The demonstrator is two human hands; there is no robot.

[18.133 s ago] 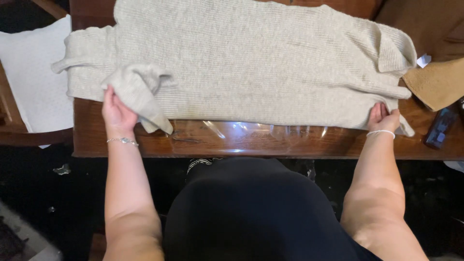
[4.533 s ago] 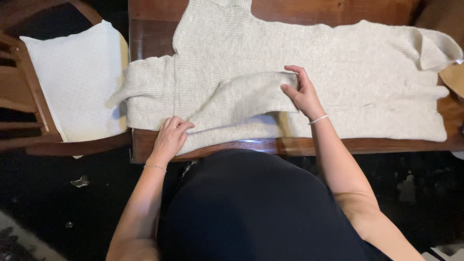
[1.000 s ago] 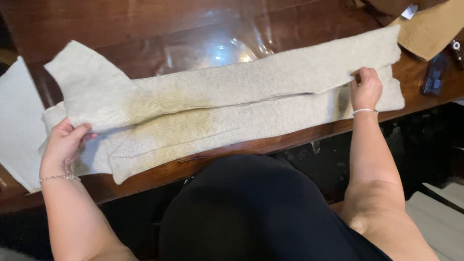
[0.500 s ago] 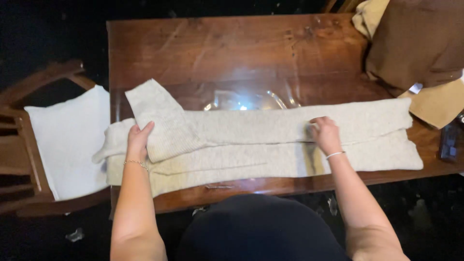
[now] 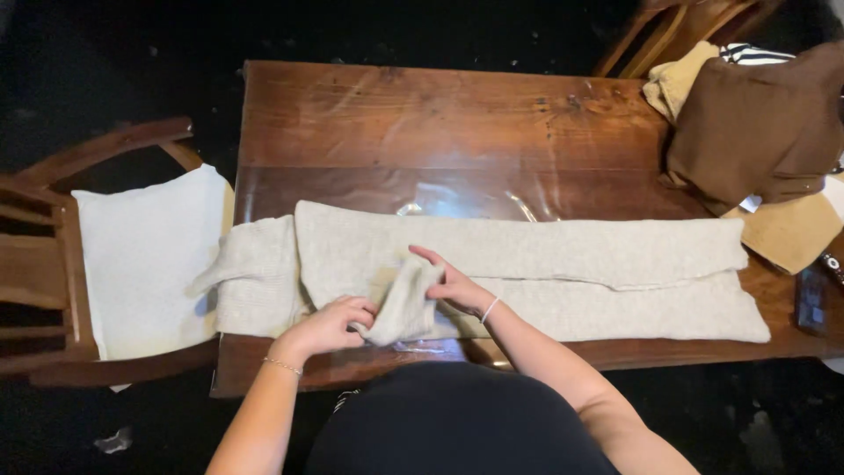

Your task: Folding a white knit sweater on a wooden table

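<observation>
Sweater (image 5: 563, 273), pale grey knit, folded lengthwise into a long band, lies across the near half of the wooden worktop (image 5: 440, 123). Its left end hangs a little over the worktop's left edge, toward the chair. Right end stops short of the worktop's right edge.

Sleeve end (image 5: 400, 303) lifted off the band, near the left-centre, held between both hands.
- Left hand (image 5: 330, 324): fingers curled together, clamped on the lower part of the sleeve end. Thin bracelet at the wrist.
- Right hand (image 5: 457, 286): fingers closed on the sleeve end from the right side, forefinger stretched along its top. Bracelet at the wrist here too.

Surroundings:
- Wooden chair (image 5: 53, 281) just left of the worktop, with a white folded cloth (image 5: 145, 255) on its seat, close to the sweater's overhanging end.
- Brown garment (image 5: 760, 123) heaped at the far right corner, over tan and cream pieces.
- Dark flat object (image 5: 811, 301) at the right edge; cannot tell what kind.
</observation>
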